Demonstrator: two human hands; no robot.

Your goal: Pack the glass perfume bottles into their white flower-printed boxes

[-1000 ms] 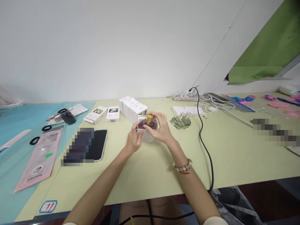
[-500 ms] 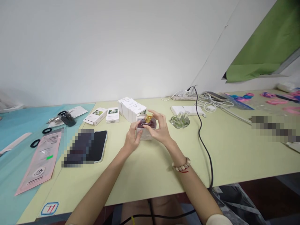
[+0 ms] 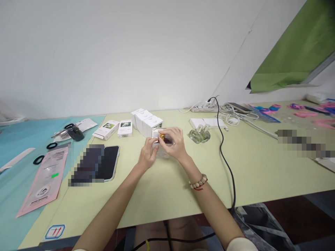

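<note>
A small white open-topped box [image 3: 160, 153] stands on the table in front of me, between my hands. Inside it sits a dark purple perfume bottle [image 3: 169, 140] with a gold cap [image 3: 162, 136], mostly hidden by the box walls and my fingers. My left hand [image 3: 148, 153] is closed around the box's left side, thumb at the front. From the right, my right hand [image 3: 175, 142] pinches the bottle's gold cap with thumb and fingers. Two clear glass bottles [image 3: 199, 134] with greenish insides lie side by side to the right of my hands.
Several white boxes [image 3: 147, 122] stand in a row behind my hands. Two flatter boxes [image 3: 125, 128] with flower pictures are left of them. A phone [image 3: 111, 162] lies on the left. A black cable [image 3: 227, 160] runs down the right side from a power strip [image 3: 204, 109].
The perfume bottle has gone down deeper into the box. My right hand has shifted from the bottle's side to its gold cap. My left hand stays at the box.
</note>
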